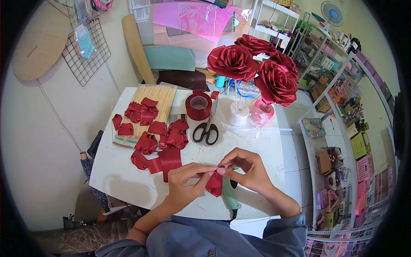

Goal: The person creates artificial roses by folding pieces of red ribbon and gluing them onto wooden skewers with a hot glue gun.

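Observation:
Near the front edge of the white table, my left hand and my right hand meet fingertip to fingertip. Both pinch the top of a red ribbon petal, which hangs below the fingers. Under my right hand lies a mint-green tool with a cord, partly hidden. Black-handled scissors rest beyond my hands, below a roll of red ribbon. Flat red ribbon pieces lie left of my left hand, and shaped petals are heaped farther left.
Wooden sticks lie in a bundle under some petals. Large red ribbon roses stand on sticks in a white holder at the back right, beside a pink roll. Shelves with goods line the right side.

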{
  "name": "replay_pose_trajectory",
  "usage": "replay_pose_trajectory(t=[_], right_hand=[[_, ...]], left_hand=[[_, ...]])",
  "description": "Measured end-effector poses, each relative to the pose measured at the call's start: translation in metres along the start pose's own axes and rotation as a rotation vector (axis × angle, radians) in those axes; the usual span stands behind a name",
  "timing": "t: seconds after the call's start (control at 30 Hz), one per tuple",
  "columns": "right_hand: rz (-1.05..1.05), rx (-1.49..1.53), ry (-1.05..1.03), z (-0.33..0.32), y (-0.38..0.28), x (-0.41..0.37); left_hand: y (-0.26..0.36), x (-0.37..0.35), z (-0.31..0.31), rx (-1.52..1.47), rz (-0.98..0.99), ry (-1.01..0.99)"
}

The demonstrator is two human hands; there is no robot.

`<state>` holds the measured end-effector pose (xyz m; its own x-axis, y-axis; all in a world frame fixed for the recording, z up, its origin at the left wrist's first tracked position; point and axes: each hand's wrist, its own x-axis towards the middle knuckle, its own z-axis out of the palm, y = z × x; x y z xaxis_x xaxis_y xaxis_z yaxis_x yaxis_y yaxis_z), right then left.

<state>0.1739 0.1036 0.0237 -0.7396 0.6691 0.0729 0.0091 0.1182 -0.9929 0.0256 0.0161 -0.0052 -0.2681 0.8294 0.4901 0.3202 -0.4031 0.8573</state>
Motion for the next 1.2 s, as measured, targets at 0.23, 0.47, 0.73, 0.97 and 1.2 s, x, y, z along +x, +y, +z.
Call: replay_pose_trajectory(t=[0.23, 0.47, 0.73, 0.97, 1.2], right_hand=[[-0.054, 0.074, 0.06, 0.006, 0.002, -0.001], [-0.085, 0.138, 0.083, 0.011, 0.004, -0.006], [-0.133, 0.132, 0.166, 0.017, 0.003, -0.007], [-0.193, 0.187, 0.202, 0.021, 0.004, -0.007], [-0.219, 0.15, 0.196, 0.019, 0.005, -0.006]], left_hand=[[0.006, 0.0, 0.0, -0.284, -0.151, -0.038], [0.009, -0.002, 0.001, -0.301, -0.157, -0.023], [0.001, -0.007, 0.005, -0.14, 0.02, -0.011], [-0.006, -0.011, 0.008, -0.029, 0.139, 0.038], [-0.007, -0.011, 0.009, -0.001, 0.134, 0.053]])
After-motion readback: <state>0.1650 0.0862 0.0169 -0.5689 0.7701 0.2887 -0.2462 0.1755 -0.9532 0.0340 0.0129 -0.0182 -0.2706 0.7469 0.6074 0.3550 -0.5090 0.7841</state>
